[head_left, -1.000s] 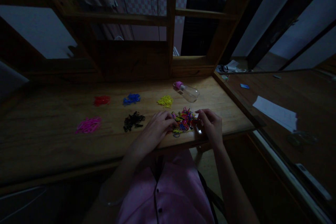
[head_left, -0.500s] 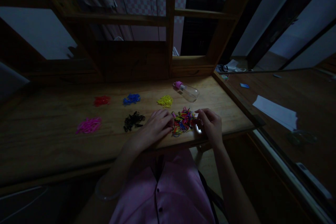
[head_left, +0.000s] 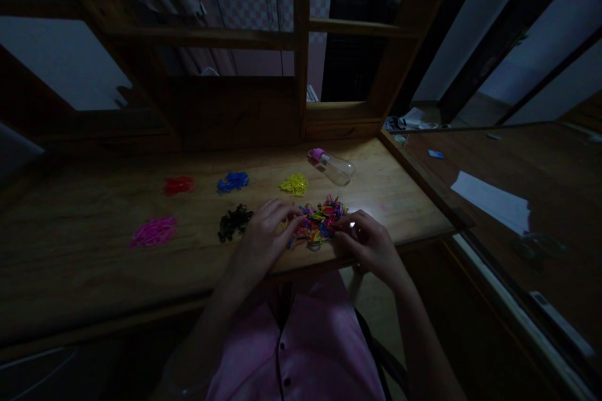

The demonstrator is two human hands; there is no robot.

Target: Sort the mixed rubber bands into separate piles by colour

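Note:
A mixed heap of small coloured rubber bands [head_left: 322, 222] lies near the table's front edge, between my two hands. At its left side is my left hand [head_left: 273, 229], thumb and forefinger drawn together at the bands; what they pinch is too small to make out. From the right, my right hand [head_left: 369, 241] touches the heap with its thumb and fingertips close together, and their contents are unclear. Single-colour piles lie to the left and behind: black bands [head_left: 234, 222], yellow bands [head_left: 294, 185], blue bands [head_left: 232, 182], red bands [head_left: 179, 185] and pink bands [head_left: 153, 232].
A clear bottle with a pink cap [head_left: 336, 168] lies on its side behind the heap. Wooden shelving [head_left: 301, 88] rises from the table's [head_left: 94, 263] back edge. On a lower surface to the right are white papers [head_left: 493, 200] and a small blue card [head_left: 436, 154].
The mixed heap is spread further left. My left hand has shifted left a little, its thumb and forefinger now at the bands; my right hand has moved slightly left and lower.

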